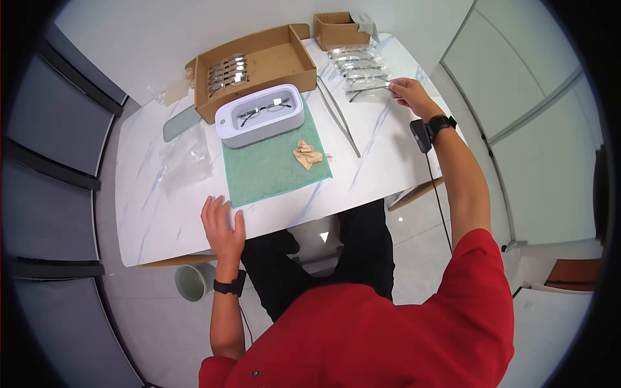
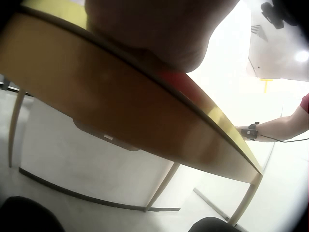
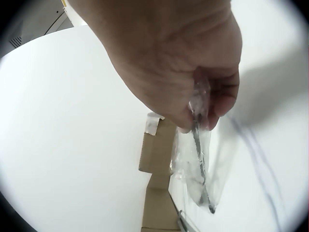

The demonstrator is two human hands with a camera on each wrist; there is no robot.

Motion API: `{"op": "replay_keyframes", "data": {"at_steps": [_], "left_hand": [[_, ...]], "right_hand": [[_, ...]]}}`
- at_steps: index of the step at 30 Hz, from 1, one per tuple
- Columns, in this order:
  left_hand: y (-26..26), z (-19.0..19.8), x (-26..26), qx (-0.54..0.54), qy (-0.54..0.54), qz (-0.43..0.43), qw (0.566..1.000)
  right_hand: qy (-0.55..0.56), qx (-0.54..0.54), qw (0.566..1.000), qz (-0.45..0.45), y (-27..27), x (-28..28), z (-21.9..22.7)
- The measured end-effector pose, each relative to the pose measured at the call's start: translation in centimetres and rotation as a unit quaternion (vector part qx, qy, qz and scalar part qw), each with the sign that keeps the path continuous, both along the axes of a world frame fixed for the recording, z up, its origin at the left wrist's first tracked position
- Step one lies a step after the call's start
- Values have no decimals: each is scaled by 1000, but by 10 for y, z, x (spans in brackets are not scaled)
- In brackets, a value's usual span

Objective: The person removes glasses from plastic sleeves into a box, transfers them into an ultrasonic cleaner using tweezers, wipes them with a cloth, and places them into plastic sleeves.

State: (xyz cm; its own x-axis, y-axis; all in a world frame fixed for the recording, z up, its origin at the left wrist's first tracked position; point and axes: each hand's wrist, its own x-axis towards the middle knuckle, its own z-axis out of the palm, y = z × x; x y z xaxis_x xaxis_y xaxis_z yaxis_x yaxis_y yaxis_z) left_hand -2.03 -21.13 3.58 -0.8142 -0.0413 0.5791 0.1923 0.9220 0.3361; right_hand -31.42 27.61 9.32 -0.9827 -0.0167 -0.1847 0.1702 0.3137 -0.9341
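Note:
At the right of the table my right hand (image 1: 409, 94) pinches the end of a clear plastic bag (image 3: 205, 169) with a dark-framed pair of glasses inside. In the head view this bag lies at the near end of a row of bagged glasses (image 1: 358, 64). My left hand (image 1: 223, 226) rests on the table's front edge with its fingers spread, holding nothing. A white ultrasonic cleaner (image 1: 262, 134) stands on a green cloth (image 1: 272, 178), and a pair of glasses (image 1: 265, 110) lies in its open basin.
Behind the cleaner, a cardboard tray (image 1: 275, 61) holds several glasses. A smaller cardboard box (image 1: 336, 32) stands at the back right. A crumpled tan cloth (image 1: 306, 155), long tweezers (image 1: 339, 119), empty plastic bags (image 1: 186, 161) and a grey lid (image 1: 182, 124) lie around. Below is a bin (image 1: 191, 284).

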Motion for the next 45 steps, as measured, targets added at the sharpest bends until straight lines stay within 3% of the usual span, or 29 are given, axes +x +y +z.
{"op": "replay_keyframes", "data": {"at_steps": [7, 9, 13, 15, 16, 19, 21, 22, 24, 26, 28, 31, 37, 42, 44, 45], "left_hand": [[3, 4, 0, -5, 1, 0, 1000], [3, 3, 0, -9, 7, -1, 1000], [4, 3, -1, -12, 8, 4, 1000], [4, 4, 0, -12, 11, 4, 1000], [5, 4, 0, -14, 9, 8, 1000], [3, 4, 0, -13, 11, 20, 1000], [5, 5, -1, 0, 15, 14, 1000], [5, 5, -1, 0, 17, 14, 1000], [3, 5, -2, 0, 21, 24, 999], [3, 2, -1, -10, 23, 28, 999], [3, 1, -1, 1, 19, 37, 999], [2, 2, 0, 14, 18, 43, 999], [0, -1, 0, 34, 35, 44, 998], [-1, -4, 1, 35, 39, 38, 998], [-2, -4, 2, 43, 42, 40, 997], [-2, -4, 2, 45, 44, 37, 997]], "right_hand": [[-9, 49, 998, -40, 19, -38, -21], [31, 69, 992, -99, 22, -44, -31], [63, 104, 986, -113, 23, -47, -38], [97, 212, 966, -113, 25, -48, -42], [96, 211, 967, -110, 27, -51, -48], [238, 362, 886, -167, 31, -60, -61], [344, 456, 793, -212, 27, -53, -59], [349, 454, 795, -201, 16, -46, -53], [442, 281, 836, -164, -13, -27, -39], [343, 199, 917, -51, -49, 4, -25], [319, 206, 924, 52, -79, 28, -28], [270, 310, 907, 90, -127, 66, -7], [195, 459, 852, 159, -145, 57, -23], [159, 412, 880, 175, -118, 44, -39], [161, 290, 933, 142, -94, 42, -48], [165, 296, 929, 150, -95, 54, -35]]}}
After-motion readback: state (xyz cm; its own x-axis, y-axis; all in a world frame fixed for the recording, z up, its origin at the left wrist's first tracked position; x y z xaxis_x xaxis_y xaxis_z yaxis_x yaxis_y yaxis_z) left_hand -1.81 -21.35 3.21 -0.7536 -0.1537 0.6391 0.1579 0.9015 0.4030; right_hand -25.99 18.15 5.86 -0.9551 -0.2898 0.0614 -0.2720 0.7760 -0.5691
